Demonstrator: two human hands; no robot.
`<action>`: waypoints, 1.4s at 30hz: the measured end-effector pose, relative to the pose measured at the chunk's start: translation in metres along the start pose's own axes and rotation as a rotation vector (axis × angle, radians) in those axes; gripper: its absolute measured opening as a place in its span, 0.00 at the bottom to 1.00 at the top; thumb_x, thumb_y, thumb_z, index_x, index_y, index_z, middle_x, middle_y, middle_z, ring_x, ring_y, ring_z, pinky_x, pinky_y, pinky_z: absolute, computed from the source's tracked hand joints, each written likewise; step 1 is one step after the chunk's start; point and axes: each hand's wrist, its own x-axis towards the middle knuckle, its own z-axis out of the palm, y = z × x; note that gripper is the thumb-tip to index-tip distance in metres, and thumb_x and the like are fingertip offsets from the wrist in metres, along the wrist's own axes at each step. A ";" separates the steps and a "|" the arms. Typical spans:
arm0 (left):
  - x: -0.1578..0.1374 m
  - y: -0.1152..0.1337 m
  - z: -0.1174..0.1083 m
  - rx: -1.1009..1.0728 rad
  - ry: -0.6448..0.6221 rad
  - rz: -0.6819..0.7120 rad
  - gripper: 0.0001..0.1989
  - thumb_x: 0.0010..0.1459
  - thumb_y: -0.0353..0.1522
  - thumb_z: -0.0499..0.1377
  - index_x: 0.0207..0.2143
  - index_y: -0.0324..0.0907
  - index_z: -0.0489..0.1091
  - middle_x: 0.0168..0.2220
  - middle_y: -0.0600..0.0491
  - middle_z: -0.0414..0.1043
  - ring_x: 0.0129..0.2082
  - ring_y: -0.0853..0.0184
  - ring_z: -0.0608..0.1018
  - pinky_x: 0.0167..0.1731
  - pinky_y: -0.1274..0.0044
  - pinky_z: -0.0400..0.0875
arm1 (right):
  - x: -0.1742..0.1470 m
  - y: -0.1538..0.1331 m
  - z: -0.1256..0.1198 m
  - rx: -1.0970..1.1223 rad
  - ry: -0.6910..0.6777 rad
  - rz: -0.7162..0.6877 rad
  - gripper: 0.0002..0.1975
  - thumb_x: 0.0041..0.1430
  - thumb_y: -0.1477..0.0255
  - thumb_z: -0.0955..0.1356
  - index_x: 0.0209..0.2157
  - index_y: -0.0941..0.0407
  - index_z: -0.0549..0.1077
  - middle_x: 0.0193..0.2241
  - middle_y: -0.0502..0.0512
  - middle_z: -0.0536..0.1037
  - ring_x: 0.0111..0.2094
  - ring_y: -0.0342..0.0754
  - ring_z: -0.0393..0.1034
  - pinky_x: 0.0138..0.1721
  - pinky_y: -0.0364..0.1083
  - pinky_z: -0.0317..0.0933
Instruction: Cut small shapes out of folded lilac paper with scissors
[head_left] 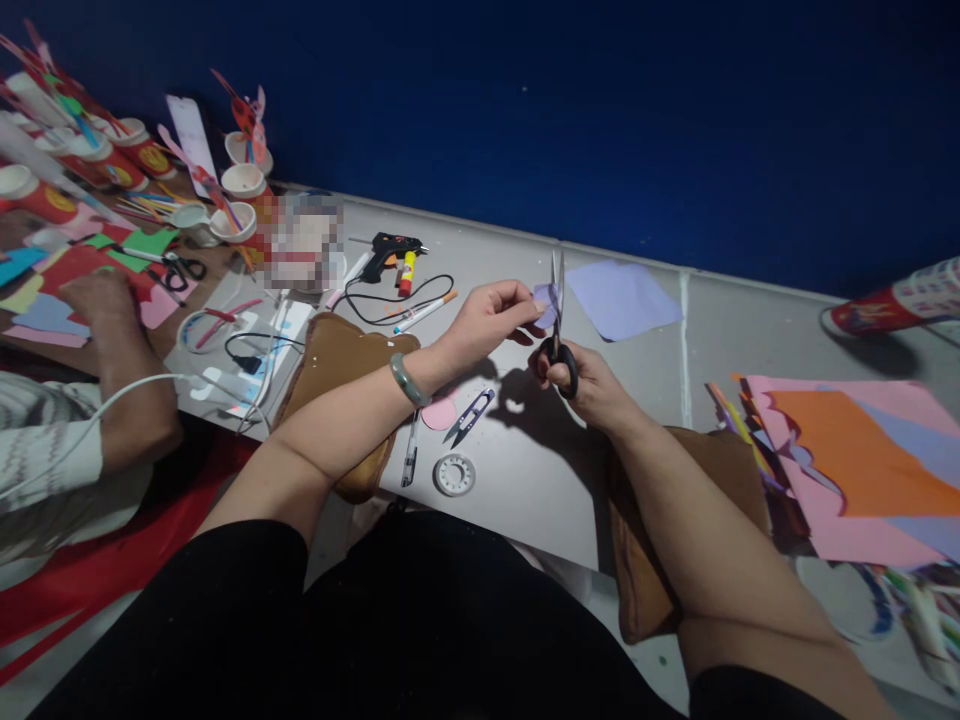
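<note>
My left hand [487, 322] pinches a small piece of purple paper [546, 303] above the table. In my right hand [581, 378] is a pair of black-handled scissors [557, 300], blades pointing away from me and touching the purple piece. Whether the blades are parted around the paper is hard to make out. Just beyond, a larger purple sheet [626, 298] lies on the table. Below my hands are thread snips [469, 416], a pink paper circle [439, 411], a white ring-shaped roll [454, 474] and a pen [409, 462].
A black glue gun [394, 248], a glue stick [407, 273] and a marker [425, 312] lie left of centre. Brown cushions [337, 360] sit under both forearms. Coloured sheets [892, 450] and a red cup [862, 314] are at right. Another person's hand [97, 295] rests among papers at left.
</note>
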 end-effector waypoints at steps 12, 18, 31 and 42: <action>0.001 0.000 -0.001 0.004 -0.011 0.000 0.15 0.63 0.33 0.66 0.27 0.40 0.64 0.25 0.60 0.71 0.27 0.76 0.79 0.32 0.81 0.73 | 0.000 -0.007 -0.001 -0.024 0.004 0.002 0.33 0.51 0.36 0.72 0.26 0.53 0.66 0.23 0.50 0.68 0.26 0.46 0.60 0.30 0.47 0.57; 0.000 0.002 0.000 0.016 0.000 -0.011 0.17 0.62 0.35 0.68 0.26 0.41 0.64 0.25 0.60 0.70 0.27 0.76 0.79 0.32 0.82 0.74 | 0.000 -0.005 -0.002 -0.035 -0.001 0.006 0.30 0.53 0.40 0.72 0.26 0.52 0.66 0.22 0.50 0.68 0.27 0.47 0.60 0.29 0.47 0.57; 0.001 0.001 -0.002 -0.017 -0.009 0.017 0.14 0.64 0.32 0.64 0.27 0.41 0.65 0.25 0.60 0.70 0.27 0.76 0.78 0.33 0.80 0.75 | 0.000 -0.007 -0.002 -0.039 0.001 0.010 0.35 0.49 0.34 0.72 0.25 0.53 0.66 0.22 0.50 0.67 0.26 0.46 0.60 0.29 0.47 0.56; 0.004 -0.002 -0.007 -0.002 -0.064 0.058 0.15 0.62 0.33 0.65 0.26 0.41 0.65 0.25 0.59 0.71 0.27 0.75 0.78 0.32 0.81 0.74 | -0.001 -0.002 -0.006 -0.087 -0.004 -0.025 0.26 0.55 0.45 0.72 0.27 0.53 0.67 0.24 0.50 0.68 0.27 0.46 0.61 0.32 0.47 0.56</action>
